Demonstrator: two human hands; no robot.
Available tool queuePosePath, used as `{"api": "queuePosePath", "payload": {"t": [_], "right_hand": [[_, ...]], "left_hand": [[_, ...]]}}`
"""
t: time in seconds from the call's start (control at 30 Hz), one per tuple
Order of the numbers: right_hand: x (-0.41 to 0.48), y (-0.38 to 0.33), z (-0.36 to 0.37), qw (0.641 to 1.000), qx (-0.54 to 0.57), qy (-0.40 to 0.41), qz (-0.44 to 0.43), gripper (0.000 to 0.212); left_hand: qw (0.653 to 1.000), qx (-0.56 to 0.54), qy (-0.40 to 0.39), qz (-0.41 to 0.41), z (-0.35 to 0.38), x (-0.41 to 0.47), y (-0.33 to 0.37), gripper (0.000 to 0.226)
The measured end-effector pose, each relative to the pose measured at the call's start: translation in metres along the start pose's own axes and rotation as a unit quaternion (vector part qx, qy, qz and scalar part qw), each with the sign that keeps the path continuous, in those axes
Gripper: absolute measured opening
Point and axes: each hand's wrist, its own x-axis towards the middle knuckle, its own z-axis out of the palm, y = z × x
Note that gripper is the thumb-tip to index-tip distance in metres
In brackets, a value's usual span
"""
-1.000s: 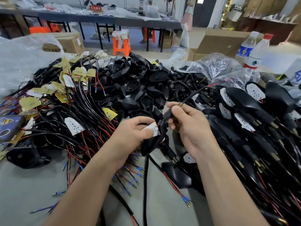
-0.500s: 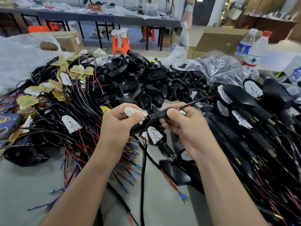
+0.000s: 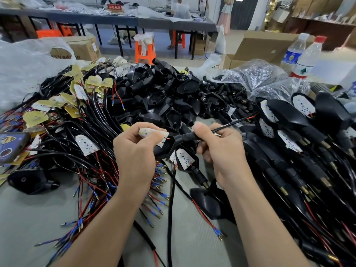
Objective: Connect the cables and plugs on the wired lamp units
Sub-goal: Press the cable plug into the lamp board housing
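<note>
My left hand (image 3: 134, 149) pinches a white LED board (image 3: 153, 134) that sits at the mouth of a black lamp housing (image 3: 165, 149). My right hand (image 3: 217, 145) grips the housing's black stem and sleeve (image 3: 185, 136), thumb on top. A thin black cable (image 3: 231, 124) runs out of the stem up to the right, ending in a red wire tip (image 3: 252, 116). Both hands are held above the grey table (image 3: 28, 218), close together.
A heap of wired LED boards (image 3: 77, 116) lies left, loose black housings (image 3: 169, 97) behind, assembled lamp units (image 3: 300, 151) right. A second unit (image 3: 185, 158) lies just under my hands. Two bottles (image 3: 300, 54) and plastic bags (image 3: 260, 74) stand at the back right. A phone (image 3: 11, 147) lies at the left edge.
Both hands rose and tipped the unit level. The LED board turned face-up in my left hand. My right hand slid along the stem, and the cable now points further right.
</note>
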Motion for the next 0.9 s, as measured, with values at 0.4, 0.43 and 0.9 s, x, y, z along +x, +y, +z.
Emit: {"api": "queuePosePath", "payload": {"t": [0.4,0.43,0.9], "right_hand": [[-0.001,0.002,-0.002,0.995,-0.029,-0.077,0.050,0.032],[-0.002,0.002,-0.001,0.996,-0.027,-0.071,0.048,0.030],[-0.003,0.014,0.016,0.989,-0.130,0.038,0.066,0.066]], "left_hand": [[0.996,-0.010,0.078,-0.039,-0.007,0.007,-0.001,0.016],[0.996,-0.006,0.079,-0.038,-0.007,0.007,0.000,0.014],[0.992,0.070,0.095,0.049,-0.006,0.002,0.007,0.008]]}}
